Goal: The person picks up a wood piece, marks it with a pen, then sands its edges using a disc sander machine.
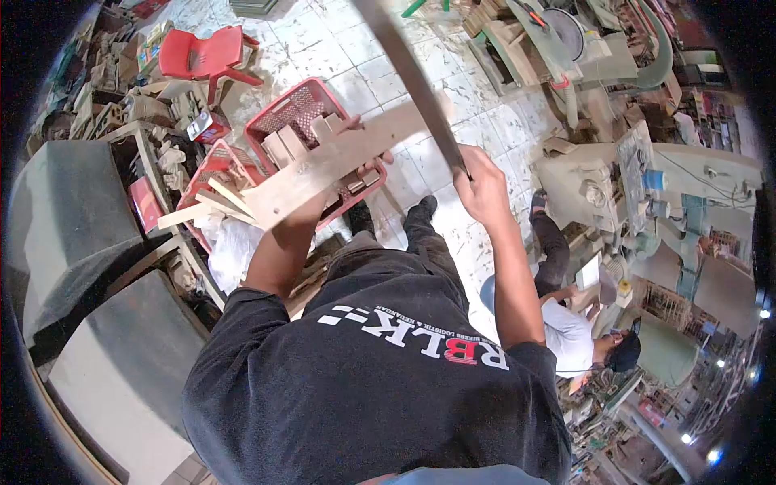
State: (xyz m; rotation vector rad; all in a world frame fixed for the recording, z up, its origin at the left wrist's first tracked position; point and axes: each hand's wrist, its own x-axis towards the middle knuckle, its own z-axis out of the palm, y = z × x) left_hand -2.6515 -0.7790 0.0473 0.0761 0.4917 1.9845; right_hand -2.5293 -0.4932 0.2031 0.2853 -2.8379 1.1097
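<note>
A flat, light wooden board (323, 166) with small holes lies slanted across the view in front of me. My left hand (373, 165) grips it from beneath, its fingers showing at both long edges and its palm hidden by the wood. My right hand (482, 186) is closed around the lower end of a long, flat, dark strip (412, 73), blurred, which runs up out of the top of the view. The strip overlaps the board's far end. Under the board stands a red plastic basket (271, 121) with wooden blocks (284, 145) in it.
A smaller red basket (217, 162) holds thin wooden sticks (230, 198) and a plastic bag (234, 250). A red chair (202, 55) stands beyond on the tiled floor (323, 40). Grey bulky covers (77, 226) are at left. At right another person (574, 327) sits among benches and machines.
</note>
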